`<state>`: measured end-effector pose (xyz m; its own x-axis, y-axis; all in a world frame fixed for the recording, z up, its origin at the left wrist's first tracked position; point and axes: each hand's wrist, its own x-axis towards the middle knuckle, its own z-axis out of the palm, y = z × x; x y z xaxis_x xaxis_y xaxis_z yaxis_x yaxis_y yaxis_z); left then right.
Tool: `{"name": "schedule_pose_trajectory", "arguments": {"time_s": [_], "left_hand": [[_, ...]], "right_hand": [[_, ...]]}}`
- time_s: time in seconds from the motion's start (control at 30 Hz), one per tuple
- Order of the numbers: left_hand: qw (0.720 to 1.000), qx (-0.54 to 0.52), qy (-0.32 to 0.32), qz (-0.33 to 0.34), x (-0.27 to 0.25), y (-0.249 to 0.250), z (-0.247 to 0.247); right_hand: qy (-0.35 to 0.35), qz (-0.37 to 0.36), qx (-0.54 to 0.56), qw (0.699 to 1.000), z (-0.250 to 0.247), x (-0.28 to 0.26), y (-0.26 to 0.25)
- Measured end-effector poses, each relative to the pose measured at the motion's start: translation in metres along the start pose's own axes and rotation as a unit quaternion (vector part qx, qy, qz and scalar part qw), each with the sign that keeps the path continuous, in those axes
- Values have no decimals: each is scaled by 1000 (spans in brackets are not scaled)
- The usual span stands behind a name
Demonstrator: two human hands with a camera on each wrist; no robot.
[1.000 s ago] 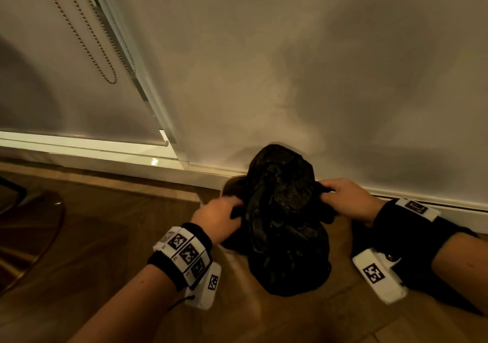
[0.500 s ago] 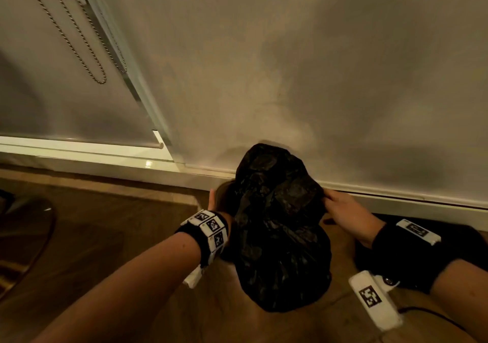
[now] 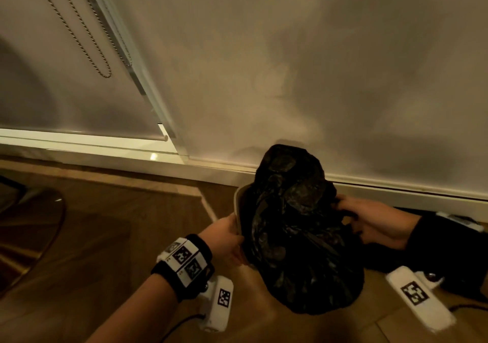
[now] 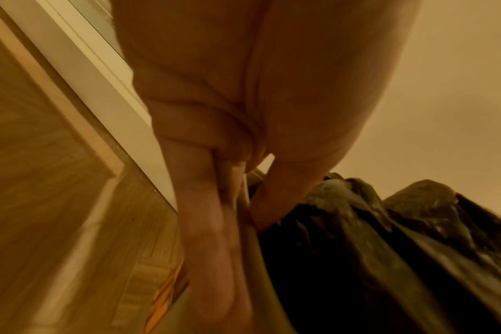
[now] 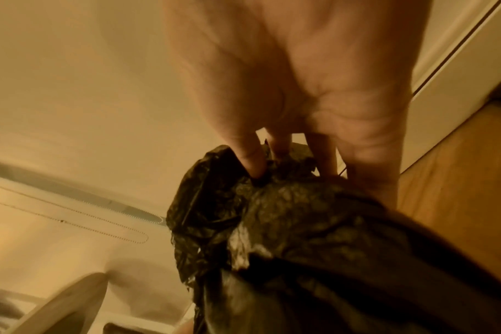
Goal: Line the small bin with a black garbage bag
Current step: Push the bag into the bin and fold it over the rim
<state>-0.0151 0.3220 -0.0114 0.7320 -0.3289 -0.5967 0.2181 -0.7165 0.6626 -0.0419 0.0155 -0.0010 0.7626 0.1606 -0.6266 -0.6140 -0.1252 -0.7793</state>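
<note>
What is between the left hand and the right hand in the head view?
The black garbage bag, bunched over the small bin, fills the stretch between the left hand and the right hand; the head view shows it.

We face a plain off-white wall (image 3: 317, 65) with a white skirting board (image 3: 216, 168) above brown herringbone wooden floor (image 3: 105, 237). A pale roller blind (image 3: 52, 91) with a looped metal bead chain (image 3: 87, 38) hangs at left, under dim warm light.

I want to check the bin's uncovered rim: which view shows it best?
The head view: the pale bin rim curves bare above the left hand, beside the black bag. The left wrist view shows a blurred sliver; in the right wrist view, the bag hides it.
</note>
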Motion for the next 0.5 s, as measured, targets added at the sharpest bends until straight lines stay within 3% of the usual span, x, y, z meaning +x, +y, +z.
{"name": "schedule_pose_trajectory", "arguments": {"time_s": [0.07,0.13,0.17,0.2,0.27,0.33,0.43,0.5], "left_hand": [[1000,1,-19,-24,-5,3,7],[994,61,91,21,-9,15,3],[986,49,146,59,-9,21,1],[984,-5,154,88,-8,29,2],[987,-93,57,114,-5,47,16],[991,-68,-12,116,1,56,32],[989,-63,-18,135,-3,47,23],[988,-65,-29,136,-11,27,6]], "right_hand": [[-5,5,-21,1000,-15,-17,4],[31,-34,-33,998,-27,-25,2],[59,-69,-32,995,-28,-25,-6],[81,-108,-30,990,-26,-22,-14],[85,-164,-33,982,-17,-10,-33],[75,-180,-72,978,-3,2,-52],[16,-182,-265,947,3,11,-61],[-64,-109,-381,916,-10,7,-57]]}}
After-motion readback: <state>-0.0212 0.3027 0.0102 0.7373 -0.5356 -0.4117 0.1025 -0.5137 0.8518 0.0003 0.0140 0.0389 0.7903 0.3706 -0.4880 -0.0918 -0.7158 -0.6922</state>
